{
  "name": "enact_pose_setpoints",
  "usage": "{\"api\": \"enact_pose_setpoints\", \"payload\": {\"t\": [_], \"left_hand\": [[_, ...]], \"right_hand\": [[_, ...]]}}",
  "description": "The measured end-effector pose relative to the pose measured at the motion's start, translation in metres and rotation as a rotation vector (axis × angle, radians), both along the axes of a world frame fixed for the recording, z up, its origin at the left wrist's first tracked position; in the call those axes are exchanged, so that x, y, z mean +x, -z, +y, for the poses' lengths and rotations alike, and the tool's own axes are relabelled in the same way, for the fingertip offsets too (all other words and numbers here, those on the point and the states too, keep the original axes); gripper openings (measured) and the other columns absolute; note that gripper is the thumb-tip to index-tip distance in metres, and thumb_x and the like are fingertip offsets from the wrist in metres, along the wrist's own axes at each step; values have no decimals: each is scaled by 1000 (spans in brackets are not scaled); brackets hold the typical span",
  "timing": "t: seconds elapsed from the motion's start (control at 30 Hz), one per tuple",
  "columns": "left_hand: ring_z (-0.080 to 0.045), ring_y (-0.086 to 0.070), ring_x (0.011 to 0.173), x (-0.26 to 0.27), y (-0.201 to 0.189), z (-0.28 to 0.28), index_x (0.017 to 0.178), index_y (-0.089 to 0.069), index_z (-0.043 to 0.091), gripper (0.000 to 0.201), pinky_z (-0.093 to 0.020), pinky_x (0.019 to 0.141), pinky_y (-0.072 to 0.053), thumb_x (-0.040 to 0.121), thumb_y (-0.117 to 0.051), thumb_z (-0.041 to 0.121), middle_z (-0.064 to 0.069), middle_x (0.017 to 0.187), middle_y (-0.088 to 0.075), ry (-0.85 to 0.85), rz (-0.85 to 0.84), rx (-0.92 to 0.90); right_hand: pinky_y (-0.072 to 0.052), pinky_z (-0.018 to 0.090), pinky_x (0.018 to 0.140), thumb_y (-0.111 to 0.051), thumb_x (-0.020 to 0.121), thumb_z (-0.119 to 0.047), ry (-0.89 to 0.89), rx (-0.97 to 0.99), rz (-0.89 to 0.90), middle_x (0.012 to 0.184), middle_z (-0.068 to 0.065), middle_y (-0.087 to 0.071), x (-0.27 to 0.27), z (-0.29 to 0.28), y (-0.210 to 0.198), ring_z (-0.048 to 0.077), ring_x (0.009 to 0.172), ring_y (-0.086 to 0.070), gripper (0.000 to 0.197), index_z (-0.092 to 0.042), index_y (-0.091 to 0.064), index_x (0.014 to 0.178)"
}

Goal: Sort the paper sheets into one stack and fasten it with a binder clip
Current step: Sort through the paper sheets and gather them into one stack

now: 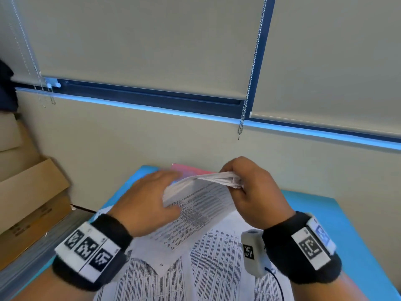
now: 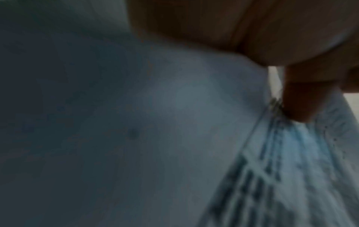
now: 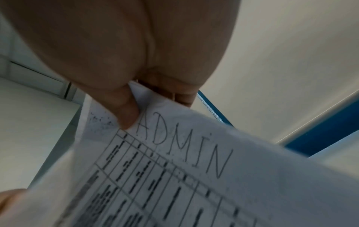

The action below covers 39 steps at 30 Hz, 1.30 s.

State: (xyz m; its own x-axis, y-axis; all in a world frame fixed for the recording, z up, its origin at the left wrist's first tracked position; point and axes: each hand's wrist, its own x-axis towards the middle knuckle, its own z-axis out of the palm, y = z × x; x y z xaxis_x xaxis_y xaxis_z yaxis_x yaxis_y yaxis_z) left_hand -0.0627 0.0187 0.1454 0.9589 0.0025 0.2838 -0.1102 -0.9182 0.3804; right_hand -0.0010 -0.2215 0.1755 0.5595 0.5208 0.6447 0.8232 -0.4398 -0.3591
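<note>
Cardboard boxes (image 1: 26, 192) at left — roller blinds (image 1: 152, 40), bead chain (image 1: 249, 83) behind

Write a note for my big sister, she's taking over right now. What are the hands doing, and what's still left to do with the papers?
Right hand: pinches the top corner of a bundle of printed sheets, lifted off the blue table. The top sheet has "ADMIN" handwritten on it.
Left hand: fingers nearly straight, lying on the bundle's left edge.
More loose sheets lie on the table underneath. Something pink shows behind the hands.
Done: some sheets gathered.
Left: gather the rest, square the stack, clip it. No binder clip is in view.
</note>
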Motion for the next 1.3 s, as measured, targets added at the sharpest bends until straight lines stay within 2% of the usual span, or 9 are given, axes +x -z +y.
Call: {"api": "enact_pose_setpoints", "payload": {"t": [0.03,0.1,0.23,0.37,0.7,0.87,0.97,1.07,1.3], "left_hand": [[-5,-61,81,2,1,-3,98,-66,35,20,-28,74,-48,80,-64,43,17,85,-66,2,30,-87],[-10,-40,49,3,9,-1,73,-62,14,29,-29,53,-33,87,-65,39,9,53,-46,-5,20,-369],[-22,-61,63,-7,17,13,86,-73,7,39,-32,64,-48,81,-70,45,-10,69,-70,-65,-115,-795],[-1,-71,86,-16,22,4,93,-74,19,11,-11,68,-50,91,-64,16,13,89,-77,-115,-180,-954],[-25,-70,100,-21,87,-5,101,-72,21,36,-50,97,-49,65,-76,27,0,98,-78,-205,-57,-1279],[-25,-68,98,-11,113,3,96,-71,25,11,-53,100,-48,92,-64,17,1,97,-76,-325,-39,-1196],[-26,-69,95,-5,109,9,95,-71,24,13,-45,92,-52,95,-61,16,0,93,-76,-338,-98,-1213],[-26,-68,94,-3,109,21,102,-69,15,16,-40,88,-52,96,-56,8,-7,98,-75,-363,-133,-1424],[-38,-63,110,-14,163,43,126,-61,7,31,-51,90,-50,96,-53,6,-18,118,-69,-488,64,-1793]], "right_hand": [[-37,8,70,-59,78,4,-9,26,-23,85,-4,-60,-2,4,-1,7,76,-49,25,-16,-62,93],[-36,4,76,-65,81,-5,36,160,-79,89,-8,-58,-2,6,0,4,81,-49,19,-15,-62,97],[-35,15,100,-66,77,-32,289,604,23,121,-6,-52,8,-6,26,5,113,-49,53,-15,-52,124],[-52,26,88,-67,80,-18,-30,924,654,113,-1,-70,8,12,61,12,106,-65,44,-11,-55,122],[-55,22,61,-51,75,-2,53,738,776,90,2,-73,-8,44,110,9,78,-68,36,-20,-65,102],[-49,37,52,-44,66,-8,83,571,909,79,19,-65,-5,45,130,22,63,-56,39,-23,-64,96],[-53,42,59,-49,63,-7,26,523,905,80,10,-69,3,39,128,20,69,-62,35,-20,-65,92],[-49,24,61,-53,57,-5,-39,577,936,75,-4,-66,19,25,121,12,71,-61,31,-13,-60,86],[-46,29,75,-53,86,4,377,201,778,84,-1,-62,86,-23,135,23,83,-57,32,-26,-54,76]]}}
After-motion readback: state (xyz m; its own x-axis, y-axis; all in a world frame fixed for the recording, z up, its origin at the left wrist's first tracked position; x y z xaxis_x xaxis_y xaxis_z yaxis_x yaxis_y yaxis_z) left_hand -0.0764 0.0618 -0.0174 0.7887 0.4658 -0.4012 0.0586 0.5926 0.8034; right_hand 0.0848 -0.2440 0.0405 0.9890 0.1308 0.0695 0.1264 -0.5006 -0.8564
